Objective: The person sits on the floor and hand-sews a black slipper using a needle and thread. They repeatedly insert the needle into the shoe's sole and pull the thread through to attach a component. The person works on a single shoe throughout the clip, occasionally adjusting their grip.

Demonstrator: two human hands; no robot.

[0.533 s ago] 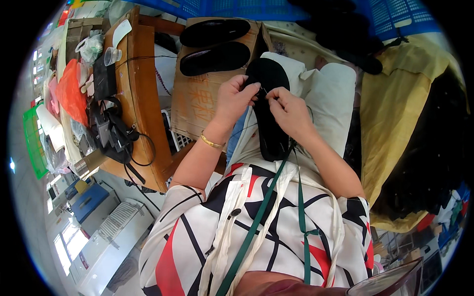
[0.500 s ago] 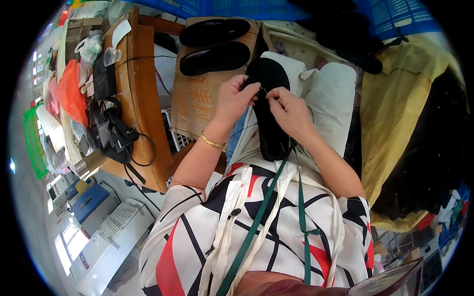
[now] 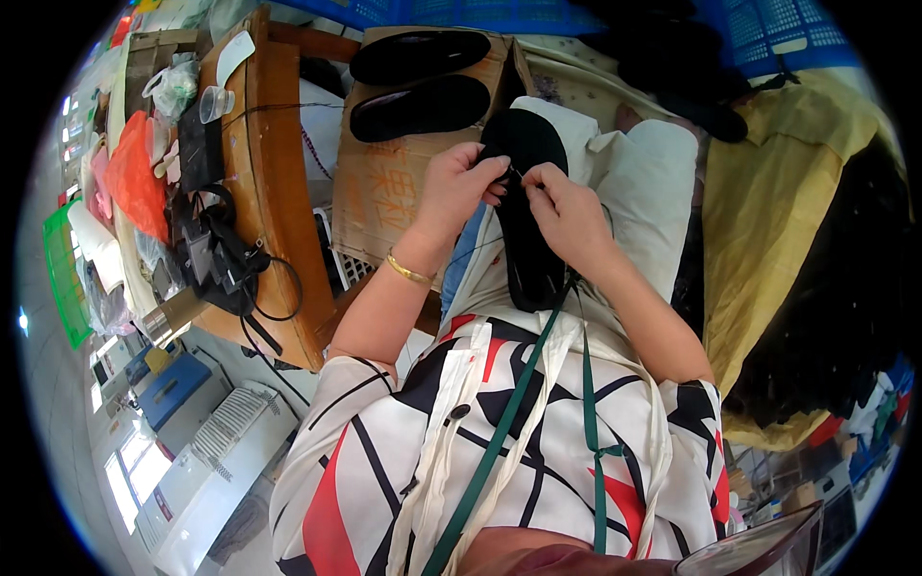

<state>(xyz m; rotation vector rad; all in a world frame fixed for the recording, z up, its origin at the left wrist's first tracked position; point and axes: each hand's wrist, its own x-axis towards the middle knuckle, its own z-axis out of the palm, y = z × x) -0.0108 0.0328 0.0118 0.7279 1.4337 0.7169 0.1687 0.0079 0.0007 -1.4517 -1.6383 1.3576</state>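
Observation:
A long black cloth shoe (image 3: pixel 531 240) lies lengthwise on my lap, over white cloth (image 3: pixel 648 182). My left hand (image 3: pixel 461 187) is closed at the shoe's left edge, thumb and fingers pinching its upper part. From the right, my right hand (image 3: pixel 565 209) pinches a thin, shiny needle (image 3: pixel 516 174) between thumb and forefinger, close to the left thumb. The needle's tip is too small to make out. A dark thread (image 3: pixel 471 253) runs loosely across my lap below the left hand.
Two more black shoes (image 3: pixel 420 108) rest on a cardboard box (image 3: pixel 379 192) ahead. On the left stands a wooden table (image 3: pixel 274 211) with a black bag (image 3: pixel 216 254) beside it. Yellowish cloth (image 3: pixel 768 202) hangs over dark material at right. Blue baskets (image 3: pixel 778 34) stand at the far side.
Both hands hold nearly the same place at the shoe. The right hand's fingers have shifted very slightly; otherwise only the view has moved a little.

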